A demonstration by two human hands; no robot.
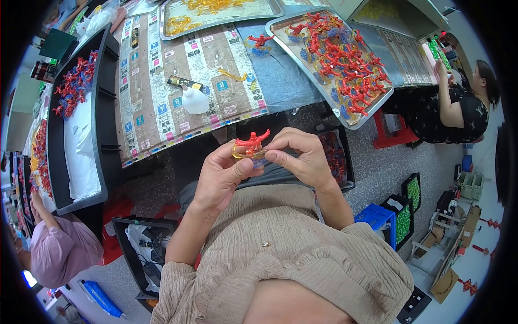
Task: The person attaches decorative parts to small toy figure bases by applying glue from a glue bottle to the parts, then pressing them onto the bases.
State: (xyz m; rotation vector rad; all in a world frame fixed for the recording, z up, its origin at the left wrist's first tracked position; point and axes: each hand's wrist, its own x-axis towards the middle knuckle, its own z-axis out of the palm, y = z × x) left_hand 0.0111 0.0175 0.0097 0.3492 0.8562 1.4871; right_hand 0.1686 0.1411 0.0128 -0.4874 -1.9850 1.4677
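Note:
Just off the near edge of the worktable, both my hands hold a small red toy figurine (252,141) with arms spread, a clear yellow ring-like piece and a translucent blue base. My left hand (222,177) pinches its left side between thumb and fingers. From the right, my right hand (298,156) grips the ring and base with thumb and forefinger. The fingertips partly hide the base. Beyond them on the table stand a white squeeze bottle (195,101) and a small black bottle (183,82) lying on its side. A loose yellow piece (232,74) lies near them.
A metal tray (353,126) piled with similar figurines overhangs the table edge at right. Another figurine (260,43) stands beside it. A tray of yellow pieces (221,28) lies at the back. Left is a black bin (103,146). Co-workers sit at left (62,248) and right (458,116).

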